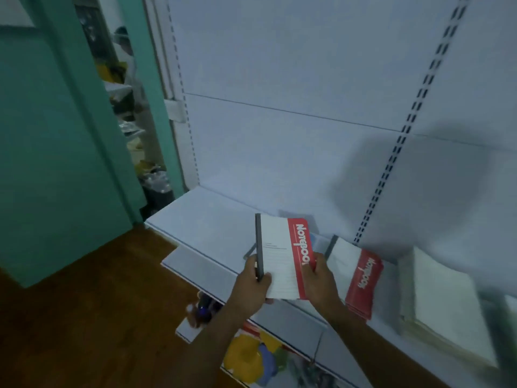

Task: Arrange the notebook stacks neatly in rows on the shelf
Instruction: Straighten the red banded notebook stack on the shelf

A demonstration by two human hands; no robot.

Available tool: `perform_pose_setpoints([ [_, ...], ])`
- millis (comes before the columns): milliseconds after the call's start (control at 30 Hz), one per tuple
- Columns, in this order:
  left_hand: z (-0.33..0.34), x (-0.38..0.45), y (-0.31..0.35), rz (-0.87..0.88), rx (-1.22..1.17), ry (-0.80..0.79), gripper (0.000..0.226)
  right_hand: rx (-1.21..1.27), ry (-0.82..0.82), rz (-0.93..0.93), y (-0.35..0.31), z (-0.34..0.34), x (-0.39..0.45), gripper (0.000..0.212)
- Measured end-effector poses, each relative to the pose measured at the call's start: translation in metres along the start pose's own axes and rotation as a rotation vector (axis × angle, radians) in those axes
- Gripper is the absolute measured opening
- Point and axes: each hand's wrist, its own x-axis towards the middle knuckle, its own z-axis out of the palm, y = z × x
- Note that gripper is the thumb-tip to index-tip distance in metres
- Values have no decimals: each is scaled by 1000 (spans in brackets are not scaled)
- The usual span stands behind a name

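Two hands, one notebook stack

Both grip it above the white shelf [212,217]: my left hand [253,287] at the dark spine, my right hand [319,278] on the red band. Notebook stack [282,256] cover reads "Notebook". Second stack [361,281] lies beside it. Teal wall [56,135], wood floor [98,317].

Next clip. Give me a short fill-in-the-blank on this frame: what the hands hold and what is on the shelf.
1. Both the left hand and the right hand hold one stack of ____.
2. The band along the held stack is coloured ____.
3. On the shelf, the red-banded stack lies to the ____ of the held one.

Missing words: notebooks; red; right
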Motion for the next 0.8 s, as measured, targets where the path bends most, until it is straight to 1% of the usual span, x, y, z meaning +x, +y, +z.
perform_pose_setpoints([
  [100, 30, 18, 1, 62, 117, -146, 47, -35, 154, 59, 26, -24, -11, 24],
  [167, 53, 23, 2, 132, 225, -187, 47, -41, 231, 92, 40, -39, -19, 26],
  [200, 63, 26, 2, 147, 263, -200, 45, -47, 239, 112, 46, -46, -22, 28],
  [300, 93, 36, 8, 108, 331, -230, 38, -99, 240, 187, 60, -64, -22, 41],
  [400, 109, 49, 12, 131, 445, -243, 35, -84, 248, 252, 63, -71, -14, 43],
  [467, 115, 59, 12, 147, 543, -252, 33, -82, 250, 248, 66, -73, -5, 48],
  [500, 117, 64, 12, 153, 591, -256, 32, -99, 255, 251, 68, -73, -1, 47],
  [533, 120, 69, 12, 160, 638, -262, 31, -119, 264, 270, 71, -73, 5, 41],
  [600, 124, 78, 9, 170, 714, -267, 31, -158, 293, 323, 78, -71, 14, 22],
  [633, 127, 82, 8, 177, 741, -269, 30, -178, 305, 347, 82, -70, 19, 17],
  [667, 128, 85, 6, 184, 765, -273, 30, -182, 312, 373, 86, -69, 22, 17],
  [733, 131, 89, 1, 200, 811, -290, 30, -160, 314, 430, 88, -64, 25, 23],
  [800, 134, 91, -4, 206, 835, -301, 30, -198, 308, 494, 87, -59, 26, 41],
])
